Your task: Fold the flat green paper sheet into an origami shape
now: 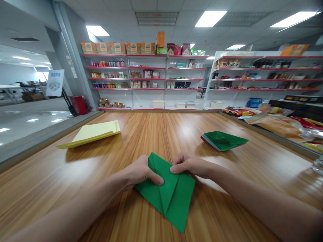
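Note:
A green sheet of folded paper (174,195) with diagonal creases and overlapping flaps is held tilted just over the table, near its front. My left hand (145,171) grips its left edge, thumb lying on top and the fingers hidden beneath. On the upper right edge, my right hand (189,164) pinches the same paper, with its thumb pressed on the face. Farther back at the right lies a stack of folded papers (224,141), green on top with red and blue edges showing below. At the back left rests a pale yellow stack of paper (96,132).
The wood-grain table (156,131) has a raised edge. Packaged snacks (277,124) lie beyond its right edge, and a clear plastic item (318,165) sits at far right. Stocked shelves (147,69) stand behind. A red box (78,105) and a sign (55,83) are on the left.

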`<move>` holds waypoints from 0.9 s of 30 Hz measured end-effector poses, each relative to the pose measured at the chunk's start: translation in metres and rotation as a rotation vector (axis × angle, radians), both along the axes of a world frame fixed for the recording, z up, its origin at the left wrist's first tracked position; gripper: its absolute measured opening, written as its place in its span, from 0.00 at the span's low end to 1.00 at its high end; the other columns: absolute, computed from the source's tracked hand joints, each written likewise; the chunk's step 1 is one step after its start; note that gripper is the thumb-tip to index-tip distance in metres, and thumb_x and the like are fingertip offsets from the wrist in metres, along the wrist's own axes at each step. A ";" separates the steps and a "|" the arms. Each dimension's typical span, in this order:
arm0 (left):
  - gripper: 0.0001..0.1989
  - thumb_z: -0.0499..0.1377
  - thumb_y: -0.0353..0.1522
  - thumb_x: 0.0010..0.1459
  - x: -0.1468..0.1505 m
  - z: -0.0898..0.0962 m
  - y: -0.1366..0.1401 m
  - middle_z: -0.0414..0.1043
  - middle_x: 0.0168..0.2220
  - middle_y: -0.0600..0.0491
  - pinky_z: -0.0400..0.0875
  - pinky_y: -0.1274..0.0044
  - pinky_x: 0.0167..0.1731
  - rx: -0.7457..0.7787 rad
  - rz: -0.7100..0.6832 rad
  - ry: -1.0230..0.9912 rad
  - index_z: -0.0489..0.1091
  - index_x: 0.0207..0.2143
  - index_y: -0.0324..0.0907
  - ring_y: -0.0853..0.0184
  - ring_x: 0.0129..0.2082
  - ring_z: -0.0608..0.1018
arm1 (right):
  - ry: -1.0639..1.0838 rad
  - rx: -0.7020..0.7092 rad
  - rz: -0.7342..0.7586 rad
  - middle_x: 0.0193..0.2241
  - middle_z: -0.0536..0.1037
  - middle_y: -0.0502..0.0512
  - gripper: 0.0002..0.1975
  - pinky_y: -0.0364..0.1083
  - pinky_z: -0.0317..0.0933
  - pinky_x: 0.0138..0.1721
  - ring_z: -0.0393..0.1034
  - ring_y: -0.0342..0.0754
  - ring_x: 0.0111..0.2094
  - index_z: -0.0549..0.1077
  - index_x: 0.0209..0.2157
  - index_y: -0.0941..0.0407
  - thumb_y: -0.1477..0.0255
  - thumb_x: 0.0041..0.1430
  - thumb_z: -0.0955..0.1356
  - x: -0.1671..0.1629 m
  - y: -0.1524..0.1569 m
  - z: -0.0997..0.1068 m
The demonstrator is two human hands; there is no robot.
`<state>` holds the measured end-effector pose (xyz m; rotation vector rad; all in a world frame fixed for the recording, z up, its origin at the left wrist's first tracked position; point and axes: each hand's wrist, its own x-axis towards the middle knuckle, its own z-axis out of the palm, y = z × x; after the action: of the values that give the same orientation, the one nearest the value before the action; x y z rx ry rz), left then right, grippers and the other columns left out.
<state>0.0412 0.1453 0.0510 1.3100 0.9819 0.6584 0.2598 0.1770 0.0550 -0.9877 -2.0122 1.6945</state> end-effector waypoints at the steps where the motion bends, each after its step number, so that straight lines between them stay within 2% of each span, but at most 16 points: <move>1: 0.12 0.69 0.25 0.35 0.001 -0.001 -0.001 0.79 0.31 0.48 0.71 0.75 0.28 0.015 -0.025 0.030 0.77 0.29 0.38 0.60 0.29 0.79 | -0.045 -0.002 0.064 0.12 0.63 0.44 0.18 0.38 0.44 0.14 0.52 0.36 0.14 0.72 0.18 0.61 0.60 0.48 0.72 0.000 -0.002 0.002; 3: 0.12 0.69 0.26 0.35 0.002 -0.002 -0.002 0.79 0.30 0.50 0.71 0.76 0.26 0.036 -0.055 0.049 0.77 0.28 0.39 0.60 0.29 0.78 | -0.068 0.003 0.100 0.14 0.67 0.46 0.19 0.37 0.47 0.15 0.55 0.36 0.15 0.73 0.20 0.61 0.59 0.47 0.72 -0.002 -0.006 0.002; 6: 0.12 0.70 0.28 0.38 0.002 -0.005 0.004 0.79 0.31 0.48 0.71 0.76 0.28 0.040 0.014 0.015 0.77 0.30 0.38 0.61 0.29 0.79 | 0.023 0.020 -0.062 0.15 0.71 0.49 0.20 0.38 0.51 0.15 0.59 0.38 0.15 0.74 0.20 0.62 0.57 0.46 0.72 -0.009 -0.009 -0.007; 8: 0.13 0.70 0.33 0.39 0.001 -0.006 0.009 0.79 0.30 0.46 0.71 0.76 0.27 0.071 0.154 0.003 0.77 0.29 0.36 0.61 0.27 0.79 | 0.117 0.019 -0.188 0.17 0.73 0.52 0.21 0.39 0.56 0.18 0.63 0.40 0.17 0.74 0.21 0.62 0.55 0.45 0.72 -0.012 -0.008 -0.013; 10: 0.18 0.71 0.37 0.39 0.002 -0.008 0.013 0.79 0.31 0.44 0.71 0.76 0.24 0.115 0.343 -0.032 0.75 0.33 0.36 0.60 0.28 0.79 | 0.207 0.032 -0.282 0.20 0.76 0.54 0.22 0.41 0.61 0.22 0.68 0.44 0.20 0.75 0.24 0.62 0.54 0.44 0.72 -0.014 -0.005 -0.017; 12: 0.23 0.70 0.40 0.41 0.006 -0.009 0.012 0.78 0.35 0.43 0.72 0.75 0.24 0.102 0.502 -0.156 0.73 0.39 0.37 0.60 0.29 0.79 | 0.250 0.084 -0.351 0.21 0.76 0.55 0.23 0.43 0.63 0.23 0.70 0.46 0.23 0.76 0.25 0.61 0.53 0.46 0.71 -0.016 -0.005 -0.019; 13: 0.24 0.69 0.41 0.44 0.009 -0.009 0.011 0.78 0.38 0.42 0.73 0.75 0.26 0.064 0.525 -0.248 0.72 0.41 0.37 0.59 0.31 0.80 | 0.253 0.123 -0.375 0.21 0.76 0.55 0.23 0.43 0.63 0.23 0.70 0.47 0.24 0.76 0.24 0.61 0.53 0.47 0.71 -0.016 -0.006 -0.019; 15: 0.23 0.66 0.43 0.49 0.015 -0.011 0.006 0.77 0.41 0.40 0.75 0.72 0.31 -0.035 0.461 -0.425 0.71 0.43 0.36 0.58 0.35 0.80 | 0.242 0.192 -0.397 0.20 0.75 0.55 0.23 0.43 0.62 0.22 0.69 0.47 0.23 0.75 0.23 0.61 0.52 0.49 0.70 -0.018 -0.009 -0.019; 17: 0.21 0.66 0.40 0.50 0.020 -0.012 0.001 0.77 0.42 0.40 0.75 0.70 0.38 -0.075 0.384 -0.522 0.72 0.42 0.36 0.57 0.38 0.79 | 0.228 0.240 -0.396 0.19 0.73 0.54 0.23 0.43 0.60 0.21 0.67 0.46 0.22 0.74 0.22 0.60 0.52 0.50 0.69 -0.021 -0.014 -0.018; 21: 0.20 0.70 0.33 0.45 0.025 -0.013 -0.006 0.77 0.43 0.43 0.72 0.67 0.46 -0.028 0.382 -0.526 0.73 0.41 0.37 0.56 0.41 0.79 | 0.233 0.296 -0.396 0.17 0.68 0.51 0.22 0.42 0.56 0.19 0.61 0.43 0.19 0.69 0.20 0.59 0.53 0.51 0.68 -0.024 -0.020 -0.017; 27: 0.20 0.71 0.32 0.42 0.028 -0.012 -0.011 0.78 0.41 0.42 0.72 0.66 0.45 -0.069 0.342 -0.527 0.75 0.40 0.36 0.54 0.41 0.79 | 0.231 0.392 -0.451 0.15 0.59 0.48 0.22 0.41 0.48 0.17 0.54 0.40 0.17 0.61 0.17 0.57 0.56 0.54 0.66 -0.024 -0.022 -0.019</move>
<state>0.0691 0.1342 0.0386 0.8427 0.7837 1.1525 0.2358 0.1553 0.0360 -0.9611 -1.7153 1.0730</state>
